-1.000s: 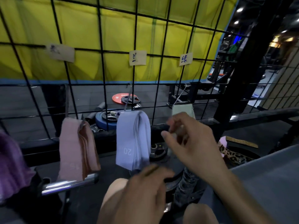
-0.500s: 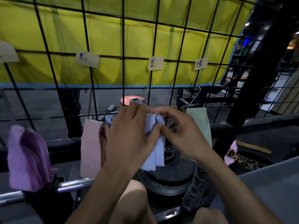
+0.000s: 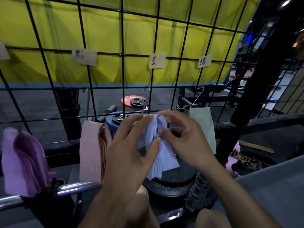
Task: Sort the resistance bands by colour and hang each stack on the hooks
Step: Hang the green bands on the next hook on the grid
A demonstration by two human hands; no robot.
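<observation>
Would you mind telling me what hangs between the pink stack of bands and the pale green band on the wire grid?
In the head view, the light blue stack of bands hangs there, gripped by both the left hand and right hand.

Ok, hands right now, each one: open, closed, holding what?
Left hand: pinching the blue band stack.
Right hand: pinching the same stack near its top.

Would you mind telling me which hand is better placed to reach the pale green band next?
Probably the right hand. It already sits beside the pale green band hanging right of the blue stack, while the left hand is on the stack's far side.
</observation>
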